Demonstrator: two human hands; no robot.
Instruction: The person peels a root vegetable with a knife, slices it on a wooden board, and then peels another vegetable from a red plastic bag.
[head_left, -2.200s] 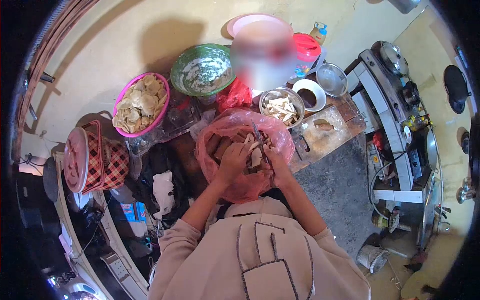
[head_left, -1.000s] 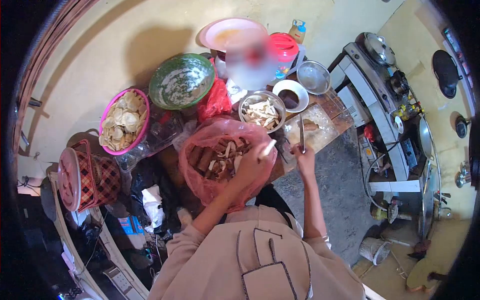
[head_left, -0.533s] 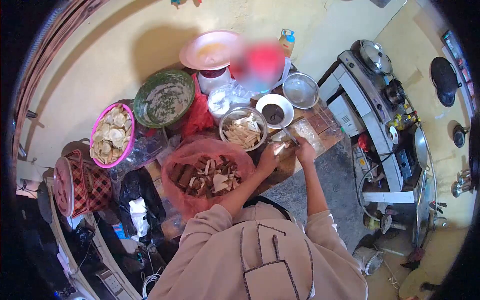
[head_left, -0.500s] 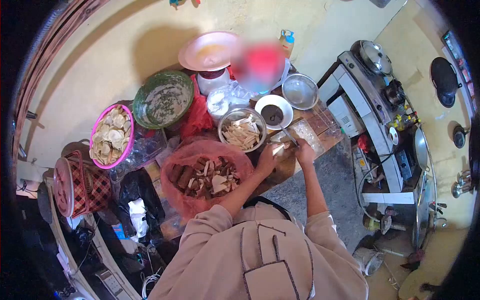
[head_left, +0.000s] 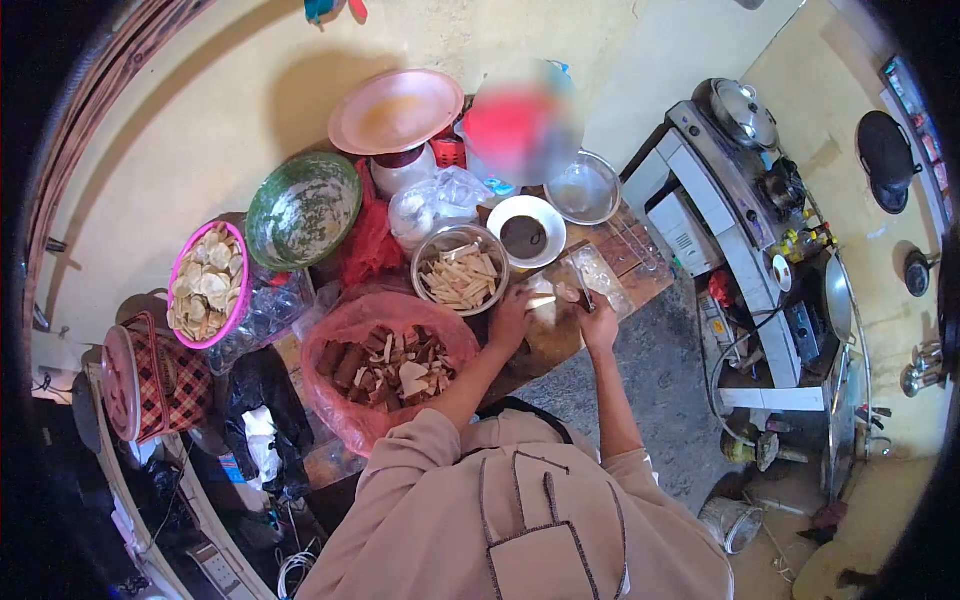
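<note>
Over a wooden board (head_left: 556,340), my left hand (head_left: 509,320) is curled at a pale cut piece (head_left: 541,303), apparently gripping its edge; the fingertips are partly hidden. My right hand (head_left: 599,324) is closed round a knife (head_left: 588,292), its blade rising from the fist. A small pale bit lies between the hands. Just beyond my left hand stands a bowl (head_left: 420,292) of pale strips. A white bowl (head_left: 553,216) with dark liquid is further back. Left of my forearm, a red plastic bag (head_left: 322,398) holds brown peelings and pale scraps.
A pink basket (head_left: 246,285) of pale slices and a green basin (head_left: 340,180) are at the left. Behind are a pink basin (head_left: 395,105) and a metal sieve (head_left: 583,190). A stove (head_left: 690,125) with pots stands at the right, beyond the table's edge.
The view has shifted, so the table things appear further left. The knife has turned more upright, and my right hand has drawn slightly away from the pale piece and toward me.
</note>
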